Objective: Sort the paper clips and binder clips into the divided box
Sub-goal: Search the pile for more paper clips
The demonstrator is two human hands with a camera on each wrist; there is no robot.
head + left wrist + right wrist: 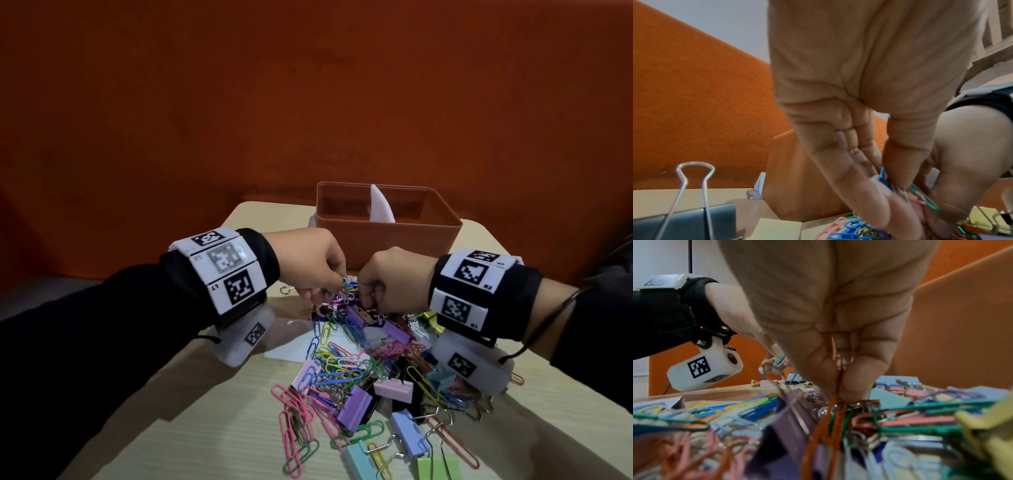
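Right hand (838, 321) fingers (865, 369) pinching orange paper clip (830, 418), above clip pile (920, 418)

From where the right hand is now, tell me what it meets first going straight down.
Most likely the purple binder clip and tangled paper clips directly under the right hand; its fingertips already pinch an orange clip at the pile.

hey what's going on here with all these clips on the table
A person is sorting a mixed pile of paper clips and binder clips on a table. The left hand pinches a small bunch of paper clips just above the pile. The right hand is down in the pile, pinching an orange paper clip. The orange divided box stands behind the hands; what shows of its inside looks empty.
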